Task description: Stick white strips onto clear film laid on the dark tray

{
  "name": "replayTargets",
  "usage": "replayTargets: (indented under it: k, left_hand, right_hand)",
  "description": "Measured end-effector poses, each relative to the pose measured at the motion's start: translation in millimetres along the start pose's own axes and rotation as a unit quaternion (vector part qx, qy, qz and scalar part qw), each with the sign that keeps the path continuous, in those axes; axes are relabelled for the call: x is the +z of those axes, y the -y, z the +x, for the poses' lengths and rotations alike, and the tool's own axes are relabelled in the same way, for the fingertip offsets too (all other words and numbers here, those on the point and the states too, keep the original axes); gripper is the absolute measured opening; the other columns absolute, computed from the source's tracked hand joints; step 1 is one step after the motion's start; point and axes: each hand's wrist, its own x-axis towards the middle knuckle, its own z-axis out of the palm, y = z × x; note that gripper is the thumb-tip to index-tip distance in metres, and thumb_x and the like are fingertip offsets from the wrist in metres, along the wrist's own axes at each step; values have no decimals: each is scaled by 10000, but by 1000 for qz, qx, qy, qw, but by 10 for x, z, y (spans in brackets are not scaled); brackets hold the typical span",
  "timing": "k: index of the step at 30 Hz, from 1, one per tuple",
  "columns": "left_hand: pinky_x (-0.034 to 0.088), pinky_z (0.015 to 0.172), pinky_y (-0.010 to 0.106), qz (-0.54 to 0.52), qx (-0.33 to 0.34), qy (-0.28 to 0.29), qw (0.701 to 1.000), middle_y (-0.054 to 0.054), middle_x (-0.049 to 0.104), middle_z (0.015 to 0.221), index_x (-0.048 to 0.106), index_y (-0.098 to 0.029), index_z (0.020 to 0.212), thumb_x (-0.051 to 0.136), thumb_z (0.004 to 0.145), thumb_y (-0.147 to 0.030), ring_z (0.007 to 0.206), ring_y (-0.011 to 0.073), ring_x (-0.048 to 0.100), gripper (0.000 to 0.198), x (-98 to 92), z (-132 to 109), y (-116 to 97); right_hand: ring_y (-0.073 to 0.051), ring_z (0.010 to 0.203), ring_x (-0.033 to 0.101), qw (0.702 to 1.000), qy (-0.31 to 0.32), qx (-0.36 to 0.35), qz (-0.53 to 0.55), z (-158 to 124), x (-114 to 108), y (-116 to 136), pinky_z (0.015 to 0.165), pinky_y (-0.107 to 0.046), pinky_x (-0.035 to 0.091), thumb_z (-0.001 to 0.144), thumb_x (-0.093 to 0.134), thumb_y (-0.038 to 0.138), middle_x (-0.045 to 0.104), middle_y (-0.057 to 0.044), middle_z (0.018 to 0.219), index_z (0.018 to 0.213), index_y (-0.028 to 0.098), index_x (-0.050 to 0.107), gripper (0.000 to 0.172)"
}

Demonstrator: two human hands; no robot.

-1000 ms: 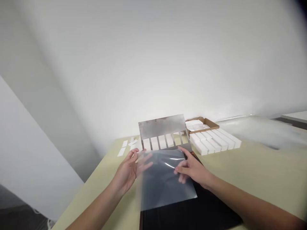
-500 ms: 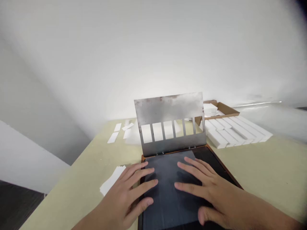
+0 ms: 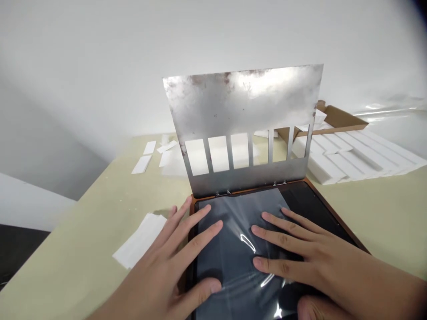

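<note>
A clear plastic film (image 3: 238, 266) lies over the black bed of a wood-edged frame (image 3: 336, 218), with shiny wrinkles across it. My left hand (image 3: 182, 253) is spread at the film's left side, its thumb and some fingertips on the film and the others over the frame's edge. On the right part of the film, my right hand (image 3: 300, 249) rests with its fingers apart. Hinged to the frame's far side, a metal plate (image 3: 247, 98) with a row of rectangular cutouts stands raised. The right thumb is partly cut off by the lower picture edge.
White paper slips (image 3: 140, 240) lie beside my left forearm. Smaller white cards (image 3: 145, 158) and a translucent sheet (image 3: 173, 166) are farther back. At the right are stacked white strips (image 3: 360, 155) and a cardboard tray (image 3: 347, 119) on the yellowish table (image 3: 83, 235).
The view has come closer to the frame and metal plate. Bright wrinkles now show on the film, which looked smoother before. Both hands remain spread on it, slightly farther apart.
</note>
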Motion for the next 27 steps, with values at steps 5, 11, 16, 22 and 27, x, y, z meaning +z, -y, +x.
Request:
replayTargets:
  k: [5,11,16,22,27]
  left_hand:
    - [308,1284,627,-7,33,-10,999,-32,309,1724,357,-360,1642,569,1052,-483,1619,373,190,640,-53,-2,-4]
    - [142,1322,654,19,101,-12,995,-12,417,1673,354,-290,1652,610,993,-528,1617,371,201,746,-104,-4,-47]
    - [-24,1338,598,30,111,-18,993,-4,431,1666,353,-248,1651,595,976,-656,1623,349,184,825,-78,-31,-98]
    - [22,1319,670,-20,70,51,996,-14,354,1706,203,-302,1694,561,1002,-666,1637,367,94,859,-62,-69,-62]
    - [36,1293,729,-48,58,73,994,-9,374,1697,215,-363,1682,563,998,-684,1633,384,104,833,-117,-49,-20]
  right_hand:
    - [-360,1589,289,999,-26,-23,-2,-123,12,-120,1300,-672,132,980,665,566,263,9,1739,1649,445,288,777]
    - [-395,1596,255,998,-61,-3,-23,-181,-84,-20,1254,-669,298,933,681,628,333,-34,1722,1593,378,459,740]
    - [-442,1535,373,988,-62,-109,-85,36,-168,209,1242,-722,236,968,625,631,421,-31,1677,1592,402,457,685]
    - [-433,1520,379,993,37,-97,-51,175,-236,366,1189,-734,334,1052,569,425,469,-12,1627,1540,433,522,491]
    - [-416,1572,277,996,44,-68,49,83,-262,357,1226,-765,146,940,700,261,432,-28,1659,1540,435,521,651]
